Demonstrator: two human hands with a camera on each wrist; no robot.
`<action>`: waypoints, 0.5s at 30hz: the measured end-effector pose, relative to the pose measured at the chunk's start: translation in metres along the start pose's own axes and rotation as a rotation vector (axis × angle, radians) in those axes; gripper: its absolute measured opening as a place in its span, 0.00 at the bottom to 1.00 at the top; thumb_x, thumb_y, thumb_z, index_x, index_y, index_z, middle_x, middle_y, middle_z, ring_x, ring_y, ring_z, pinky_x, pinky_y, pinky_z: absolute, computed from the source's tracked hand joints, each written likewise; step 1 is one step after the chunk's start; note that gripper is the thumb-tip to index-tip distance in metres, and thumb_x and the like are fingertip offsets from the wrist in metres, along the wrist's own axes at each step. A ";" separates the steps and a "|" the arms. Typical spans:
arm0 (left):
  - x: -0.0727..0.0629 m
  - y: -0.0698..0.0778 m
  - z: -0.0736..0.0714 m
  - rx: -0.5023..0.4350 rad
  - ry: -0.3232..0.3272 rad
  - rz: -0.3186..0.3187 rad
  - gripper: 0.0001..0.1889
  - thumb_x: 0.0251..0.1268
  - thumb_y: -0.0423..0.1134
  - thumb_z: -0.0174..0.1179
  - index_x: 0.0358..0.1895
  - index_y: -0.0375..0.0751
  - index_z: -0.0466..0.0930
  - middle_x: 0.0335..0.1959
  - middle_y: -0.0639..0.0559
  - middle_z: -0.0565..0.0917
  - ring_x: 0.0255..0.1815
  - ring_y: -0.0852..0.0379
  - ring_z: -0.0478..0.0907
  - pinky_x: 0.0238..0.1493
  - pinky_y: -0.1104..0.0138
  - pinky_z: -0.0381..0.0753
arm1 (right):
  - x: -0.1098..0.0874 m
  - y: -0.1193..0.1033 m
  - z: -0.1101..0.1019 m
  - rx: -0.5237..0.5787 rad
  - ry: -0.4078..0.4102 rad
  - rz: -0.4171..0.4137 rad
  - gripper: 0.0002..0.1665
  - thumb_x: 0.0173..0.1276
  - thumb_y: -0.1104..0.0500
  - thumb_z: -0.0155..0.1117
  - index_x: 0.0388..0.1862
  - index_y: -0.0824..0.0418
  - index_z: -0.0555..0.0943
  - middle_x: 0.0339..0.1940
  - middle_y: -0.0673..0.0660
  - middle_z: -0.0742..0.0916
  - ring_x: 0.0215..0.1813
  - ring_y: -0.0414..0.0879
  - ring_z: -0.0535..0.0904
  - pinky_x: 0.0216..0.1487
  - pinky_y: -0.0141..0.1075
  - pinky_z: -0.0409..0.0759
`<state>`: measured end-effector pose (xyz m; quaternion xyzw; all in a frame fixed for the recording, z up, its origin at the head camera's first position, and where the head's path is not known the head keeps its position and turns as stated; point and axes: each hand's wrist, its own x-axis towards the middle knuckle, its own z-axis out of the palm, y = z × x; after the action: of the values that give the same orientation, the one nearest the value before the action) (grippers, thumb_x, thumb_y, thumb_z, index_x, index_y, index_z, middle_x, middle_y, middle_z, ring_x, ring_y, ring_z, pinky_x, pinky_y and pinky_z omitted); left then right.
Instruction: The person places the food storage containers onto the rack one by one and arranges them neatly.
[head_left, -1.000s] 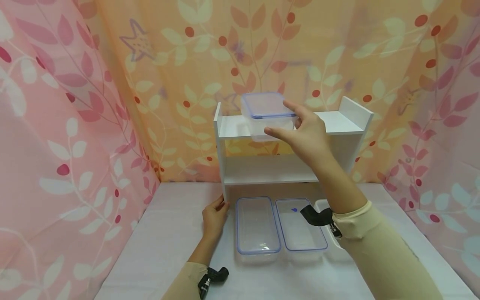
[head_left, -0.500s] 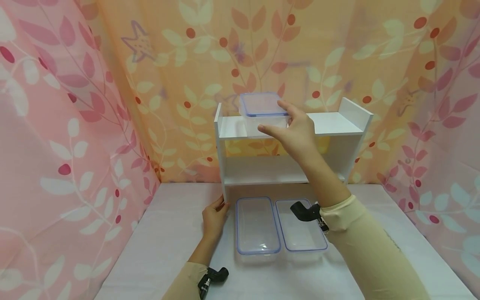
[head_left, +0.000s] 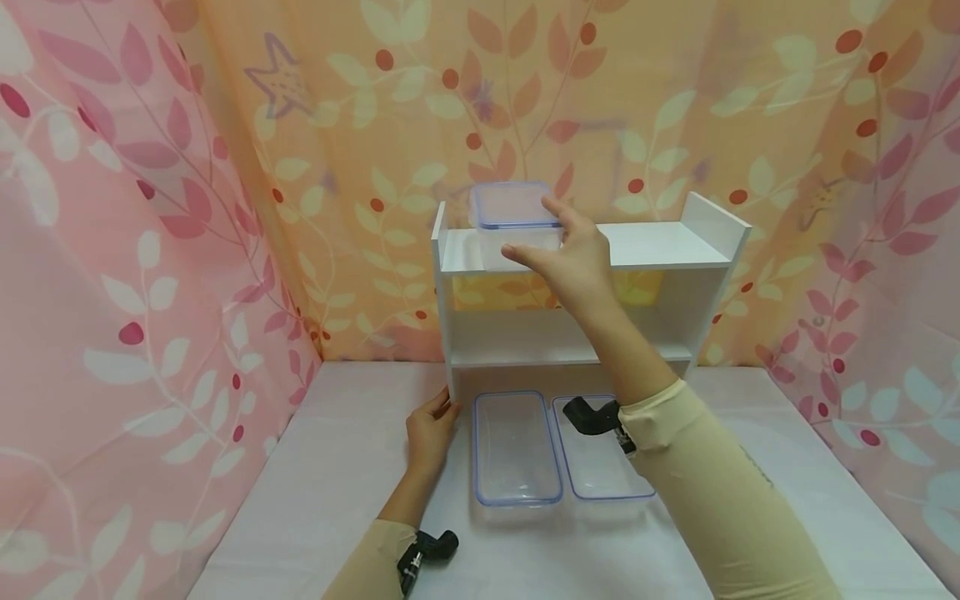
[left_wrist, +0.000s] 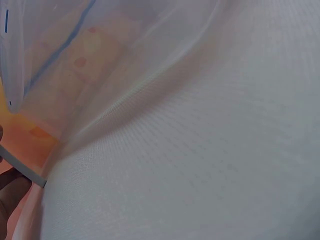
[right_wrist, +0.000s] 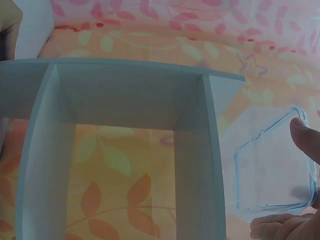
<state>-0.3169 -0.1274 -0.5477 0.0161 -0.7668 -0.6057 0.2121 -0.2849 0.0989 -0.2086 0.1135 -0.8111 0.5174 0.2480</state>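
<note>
My right hand (head_left: 573, 262) grips a clear plastic food container (head_left: 517, 246) with a blue-rimmed lid, thumb in front and fingers at its right end. It is at the left part of the white shelf's (head_left: 660, 244) top board; whether it touches the board I cannot tell. In the right wrist view, fingers and thumb hold the container (right_wrist: 270, 165) beside the shelf board (right_wrist: 215, 165). My left hand (head_left: 430, 433) pinches the foot of the shelf's left side panel. The left wrist view shows a bit of the hand (left_wrist: 12, 195) at that panel's edge (left_wrist: 22, 167).
Two long lidded containers, one on the left (head_left: 517, 450) and one on the right (head_left: 607, 467), lie side by side on the white-covered table (head_left: 337, 467) before the shelf. My right forearm partly covers the right one. Floral curtains (head_left: 360, 167) enclose the back and sides.
My right hand has moved left with the container along the shelf top. A white container at the right, partly seen earlier, no longer shows. My left hand stays on the side panel.
</note>
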 end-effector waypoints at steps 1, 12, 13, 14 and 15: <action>0.000 0.000 0.000 0.000 0.000 -0.003 0.20 0.66 0.40 0.71 0.60 0.50 0.85 0.58 0.49 0.86 0.52 0.54 0.87 0.50 0.62 0.87 | 0.000 0.000 0.002 -0.001 0.003 -0.001 0.56 0.49 0.46 0.87 0.76 0.54 0.72 0.75 0.52 0.77 0.74 0.42 0.72 0.72 0.38 0.73; -0.001 0.001 0.002 -0.018 0.001 0.007 0.20 0.65 0.37 0.71 0.60 0.50 0.85 0.58 0.46 0.86 0.52 0.50 0.87 0.47 0.62 0.88 | 0.003 -0.002 0.014 -0.022 0.020 -0.026 0.56 0.50 0.46 0.86 0.77 0.56 0.71 0.78 0.47 0.73 0.77 0.41 0.67 0.75 0.35 0.67; -0.001 0.001 0.002 -0.018 0.002 0.009 0.20 0.65 0.37 0.71 0.60 0.50 0.85 0.57 0.46 0.86 0.52 0.51 0.88 0.47 0.62 0.88 | 0.003 -0.001 0.015 -0.029 0.019 -0.021 0.56 0.51 0.46 0.86 0.77 0.56 0.71 0.78 0.47 0.73 0.78 0.41 0.66 0.75 0.35 0.67; -0.001 0.000 0.002 -0.018 0.003 0.013 0.20 0.65 0.37 0.71 0.60 0.49 0.85 0.57 0.46 0.86 0.52 0.51 0.88 0.47 0.62 0.88 | 0.003 -0.001 0.016 -0.034 0.017 -0.016 0.56 0.51 0.46 0.86 0.77 0.55 0.70 0.78 0.47 0.72 0.78 0.41 0.65 0.76 0.35 0.66; 0.000 0.000 0.002 -0.017 0.004 0.016 0.20 0.65 0.37 0.71 0.60 0.49 0.85 0.57 0.46 0.86 0.52 0.51 0.88 0.47 0.63 0.88 | 0.003 -0.001 0.016 -0.039 0.015 -0.009 0.56 0.51 0.45 0.86 0.77 0.54 0.70 0.78 0.47 0.72 0.79 0.41 0.65 0.76 0.35 0.66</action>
<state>-0.3171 -0.1253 -0.5480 0.0095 -0.7614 -0.6103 0.2183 -0.2921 0.0841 -0.2117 0.1085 -0.8187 0.5010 0.2586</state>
